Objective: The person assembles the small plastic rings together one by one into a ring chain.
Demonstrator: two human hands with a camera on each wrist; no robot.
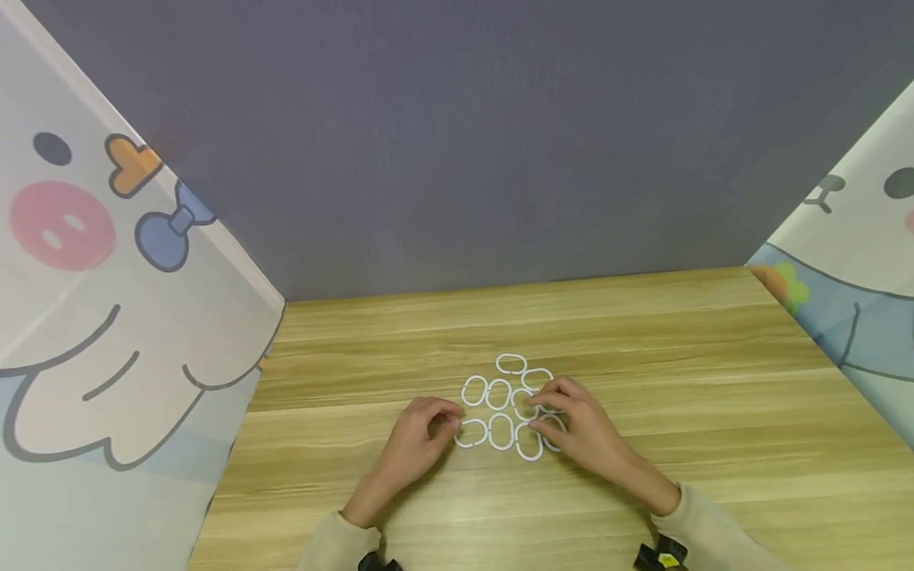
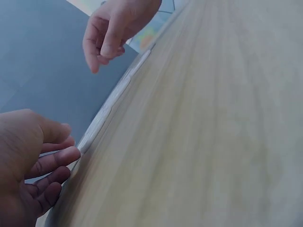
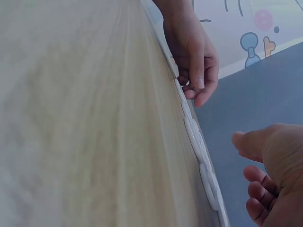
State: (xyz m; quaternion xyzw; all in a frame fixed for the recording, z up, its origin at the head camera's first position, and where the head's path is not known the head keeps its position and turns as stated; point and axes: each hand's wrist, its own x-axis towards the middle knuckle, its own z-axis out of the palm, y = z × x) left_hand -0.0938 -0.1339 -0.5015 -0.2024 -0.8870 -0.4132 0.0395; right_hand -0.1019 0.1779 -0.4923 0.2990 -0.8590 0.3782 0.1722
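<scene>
I see approx. 10 white split rings point(image 1: 512, 432) grouped flat on counter point(image 1: 357, 341), none lifted; can't tell if linked. L hand point(image 1: 421, 436) fingers narrow by near-left ring, R hand point(image 1: 591, 428) fingers wider over right ones; both empty.

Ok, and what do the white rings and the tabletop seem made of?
White rings: probably plastic, smooth, judging by their thin, evenly coloured loops. Tabletop: wood or wood-look laminate, smooth-looking, with long streaky grain across it; the pictures can't settle which.
</scene>
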